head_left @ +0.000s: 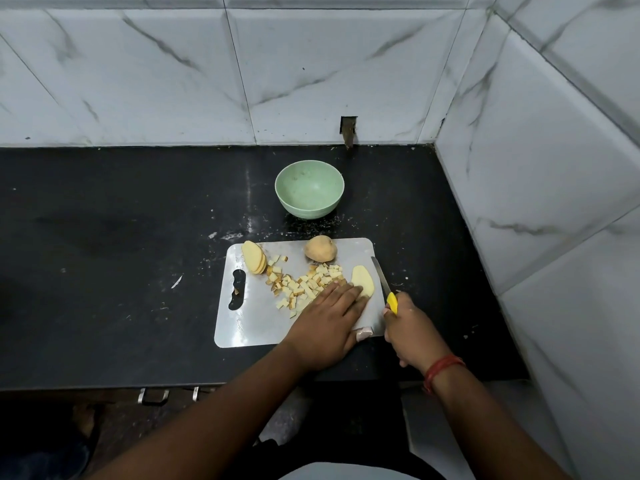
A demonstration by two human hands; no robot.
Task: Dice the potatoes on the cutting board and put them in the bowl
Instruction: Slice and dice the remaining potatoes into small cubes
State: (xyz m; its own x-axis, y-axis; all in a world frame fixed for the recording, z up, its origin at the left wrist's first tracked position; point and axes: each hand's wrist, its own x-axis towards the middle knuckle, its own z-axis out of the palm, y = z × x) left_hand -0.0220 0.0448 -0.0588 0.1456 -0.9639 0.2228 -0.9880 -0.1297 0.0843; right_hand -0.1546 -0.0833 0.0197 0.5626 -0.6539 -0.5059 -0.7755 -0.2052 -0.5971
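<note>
- Potato slices (363, 284) lie flat at the right side of the cutting board (249, 327), and that is the piece in play; beside them a loose heap of diced potato (304, 287) spreads across the middle, a fanned stack of slices (254, 262) waits at the far left corner, and one whole unpeeled potato (320, 249) sits at the far edge.
- Left hand (329, 323) lies flat, fingers straight, pressing on the near end of those slices and on the edge of the dice.
- Right hand (412, 332) is wrapped round the yellow handle of the knife (384, 285), blade lying just right of the slices, pointing away.
- Danger one, I reckon: outstretched fingertips sit near the blade's path, so a cut without curling them back could nick a finger.
- Danger two: wet slices may slide under a flat palm, giving ragged cubes.
- Danger three: the round potato could roll off the far edge if the board is jolted.
- The green bowl (309, 188) stands well beyond the board on the black counter (104, 237), nothing in it yet; carrying dice that far risks scattering pieces.
</note>
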